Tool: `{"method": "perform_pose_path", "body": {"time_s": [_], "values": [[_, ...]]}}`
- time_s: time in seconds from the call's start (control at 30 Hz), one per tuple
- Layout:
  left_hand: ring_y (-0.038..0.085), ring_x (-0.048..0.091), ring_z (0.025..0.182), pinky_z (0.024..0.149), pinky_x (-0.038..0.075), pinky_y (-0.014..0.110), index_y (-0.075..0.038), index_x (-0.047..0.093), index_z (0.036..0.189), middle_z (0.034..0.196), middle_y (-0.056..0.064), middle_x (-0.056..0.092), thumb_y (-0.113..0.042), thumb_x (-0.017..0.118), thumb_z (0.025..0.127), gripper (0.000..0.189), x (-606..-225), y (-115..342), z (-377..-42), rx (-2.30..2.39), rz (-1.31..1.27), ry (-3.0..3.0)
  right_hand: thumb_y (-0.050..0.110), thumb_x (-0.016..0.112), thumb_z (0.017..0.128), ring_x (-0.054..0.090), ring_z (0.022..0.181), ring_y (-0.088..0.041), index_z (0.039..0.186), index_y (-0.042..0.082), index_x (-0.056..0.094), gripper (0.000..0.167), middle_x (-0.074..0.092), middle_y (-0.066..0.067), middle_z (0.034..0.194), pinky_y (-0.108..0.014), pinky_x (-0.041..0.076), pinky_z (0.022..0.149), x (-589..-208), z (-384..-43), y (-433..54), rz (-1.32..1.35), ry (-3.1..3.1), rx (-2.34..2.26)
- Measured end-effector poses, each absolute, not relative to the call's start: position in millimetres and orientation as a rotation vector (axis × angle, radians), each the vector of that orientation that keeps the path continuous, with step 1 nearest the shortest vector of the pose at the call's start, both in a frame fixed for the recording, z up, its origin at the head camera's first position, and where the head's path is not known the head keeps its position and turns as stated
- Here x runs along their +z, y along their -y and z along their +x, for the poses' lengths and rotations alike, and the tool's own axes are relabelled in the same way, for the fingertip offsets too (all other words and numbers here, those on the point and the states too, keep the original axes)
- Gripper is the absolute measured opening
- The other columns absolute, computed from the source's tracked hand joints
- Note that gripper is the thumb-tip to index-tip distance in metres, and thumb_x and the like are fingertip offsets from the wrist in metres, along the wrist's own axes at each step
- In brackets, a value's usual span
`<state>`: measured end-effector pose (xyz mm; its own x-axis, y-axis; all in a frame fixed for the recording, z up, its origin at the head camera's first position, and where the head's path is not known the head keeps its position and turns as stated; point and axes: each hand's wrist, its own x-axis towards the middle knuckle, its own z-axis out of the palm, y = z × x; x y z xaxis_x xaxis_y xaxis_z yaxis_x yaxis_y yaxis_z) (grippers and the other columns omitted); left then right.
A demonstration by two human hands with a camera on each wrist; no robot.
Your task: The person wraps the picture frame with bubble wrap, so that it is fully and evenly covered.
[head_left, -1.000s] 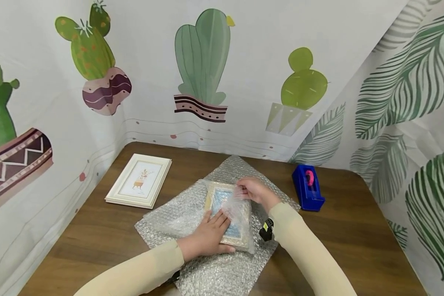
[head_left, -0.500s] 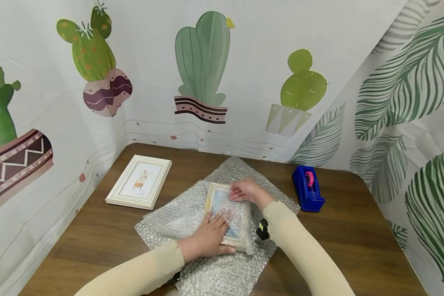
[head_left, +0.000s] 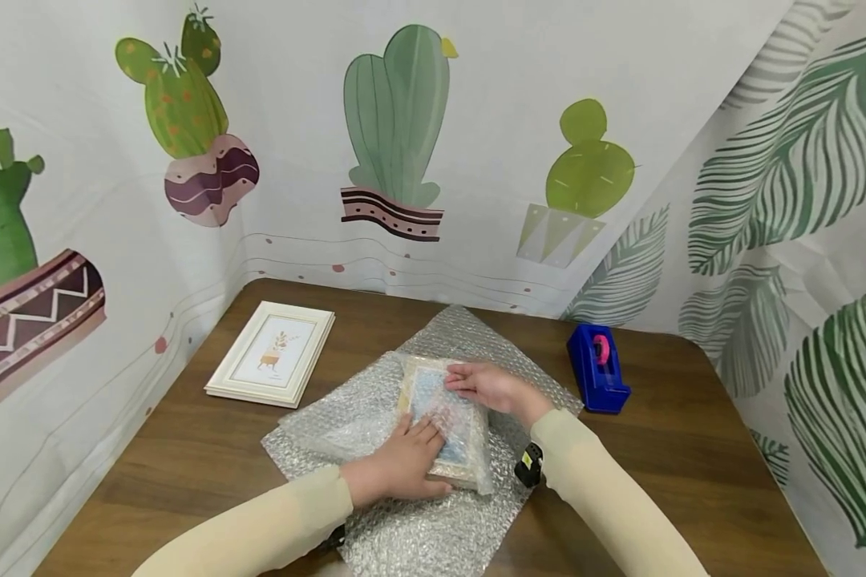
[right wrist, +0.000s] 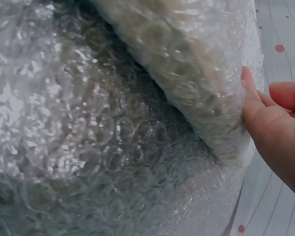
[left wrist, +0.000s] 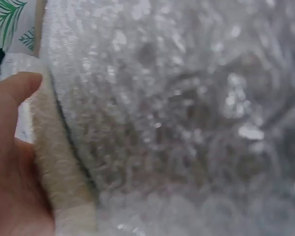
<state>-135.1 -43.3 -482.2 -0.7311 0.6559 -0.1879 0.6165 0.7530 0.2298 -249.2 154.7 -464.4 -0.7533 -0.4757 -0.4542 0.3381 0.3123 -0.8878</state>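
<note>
A picture frame (head_left: 424, 386) with a pale wooden border and a blue picture lies tilted on a sheet of bubble wrap (head_left: 418, 533), with clear wrap folded over its face. My left hand (head_left: 404, 461) rests flat on the frame's lower left part, its fingertips under the folded layer and its thumb near the bottom edge. My right hand (head_left: 494, 387) touches the wrap at the frame's upper right, fingers fairly straight. In the right wrist view, the right hand's thumb stands apart from the bubble wrap (right wrist: 69, 132) while the fingers lie along the wrapped edge.
On the brown wooden table (head_left: 664, 473), a white picture frame (head_left: 270, 353) with a plant print lies at the back left. A blue tape dispenser (head_left: 597, 370) holding a pink roll stands at the right. Cactus-printed cloth (head_left: 491, 160) hangs behind the table.
My right hand has moved slightly left across the frame's upper part, from pinching the wrap's edge to pressing it with straighter fingers. The left hand stays in place.
</note>
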Motion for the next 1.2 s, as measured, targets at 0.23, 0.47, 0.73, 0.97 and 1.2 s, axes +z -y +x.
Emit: {"method": "perform_pose_path", "body": {"time_s": [0.23,0.47,0.73,0.97,1.2], "values": [[0.02,0.07,0.117,0.1,0.056,0.032,-0.008,0.069,0.127,0.125,0.005,0.073,-0.033,0.071,0.093,0.042,-464,48,-132,0.239,1.314,-2.852,-0.001,0.035,0.107,0.042,0.149,-0.04,0.157,-0.009,0.027,0.052,0.045,-0.03,0.153,-0.047,0.032,0.127,-467,-247,-158,-0.143,-1.911,-1.547],[0.009,0.065,0.1,0.09,0.054,0.023,-0.023,0.073,0.113,0.108,-0.007,0.067,-0.027,0.079,0.086,0.028,-458,29,-135,0.193,1.797,-3.0,0.0,0.036,0.107,0.044,0.148,-0.039,0.157,-0.008,0.028,0.051,0.046,-0.029,0.153,-0.047,0.033,0.126,-464,-246,-158,-0.132,-1.955,-1.523],[0.001,0.064,0.097,0.091,0.048,0.021,-0.033,0.079,0.095,0.099,-0.02,0.073,-0.038,0.072,0.09,0.01,-459,13,-140,-0.056,2.042,-2.916,-0.002,0.037,0.106,0.044,0.146,-0.044,0.155,-0.014,0.028,0.051,0.047,-0.034,0.149,-0.05,0.033,0.126,-467,-244,-152,-0.195,-2.003,-1.506],[0.008,0.071,0.112,0.101,0.054,0.024,-0.025,0.081,0.099,0.111,-0.012,0.078,-0.028,0.075,0.09,0.011,-462,30,-142,0.057,2.063,-2.858,0.001,0.047,0.103,0.057,0.135,-0.038,0.152,-0.01,0.039,0.05,0.061,-0.027,0.139,-0.044,0.048,0.116,-465,-237,-144,-0.241,-2.262,-1.328],[0.016,0.068,0.125,0.102,0.056,0.03,-0.022,0.076,0.123,0.133,-0.001,0.072,-0.028,0.074,0.093,0.03,-473,49,-141,0.155,1.9,-2.7,-0.003,0.045,0.099,0.06,0.132,-0.037,0.152,-0.009,0.041,0.053,0.064,-0.024,0.137,-0.043,0.052,0.109,-463,-232,-140,-0.27,-2.376,-1.206]]}}
